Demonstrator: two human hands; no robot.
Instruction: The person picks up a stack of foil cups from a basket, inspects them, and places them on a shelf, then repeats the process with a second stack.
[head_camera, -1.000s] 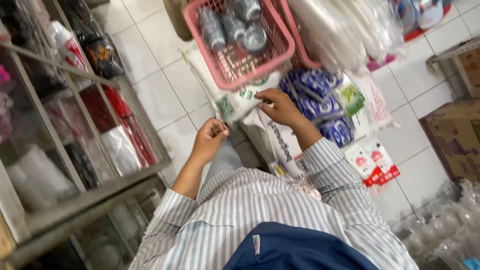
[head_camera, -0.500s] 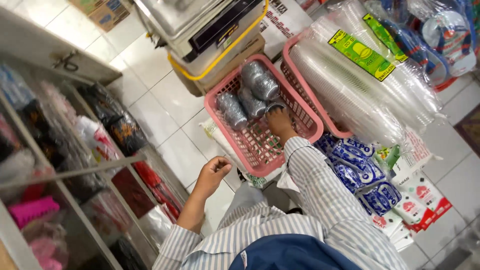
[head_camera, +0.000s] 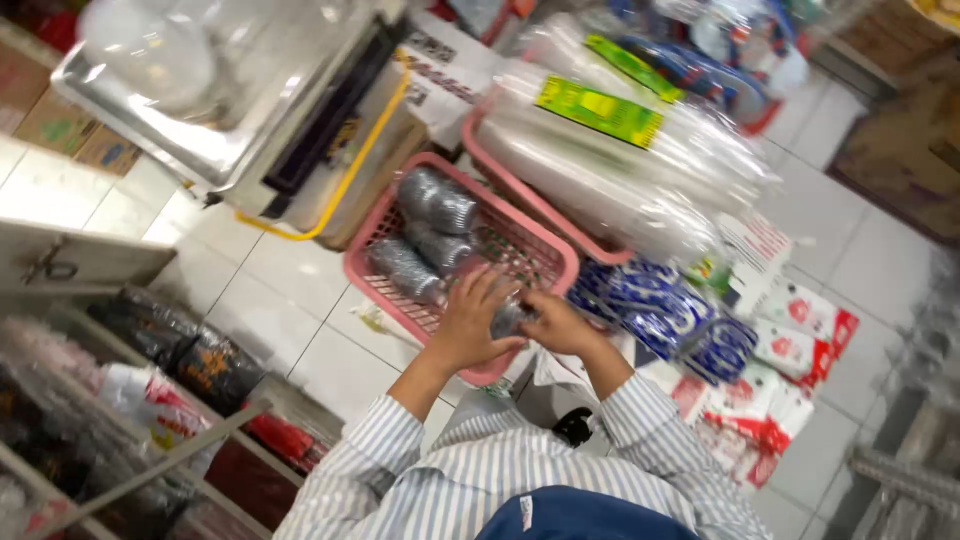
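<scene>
At the centre of the frame, the left hand (head_camera: 472, 322) and right hand (head_camera: 556, 322) are both gripping a silvery roll (head_camera: 508, 318), fingers curled around it, over the pink basket (head_camera: 400, 300).

Floor (head_camera: 270, 300): white square tiles, grey grout. On it: one pink plastic basket (head_camera: 395, 290), latticed, holding silvery wrapped rolls (head_camera: 440, 205); a second pink basket (head_camera: 520, 200) just beside it, heaped with clear plastic packs (head_camera: 620, 165); flat blue-and-white packets (head_camera: 660, 315) touching the first basket's corner; red-and-white packets (head_camera: 800, 350) beyond these; a yellow-edged box (head_camera: 340, 195) under a steel tray, left of the baskets.
</scene>
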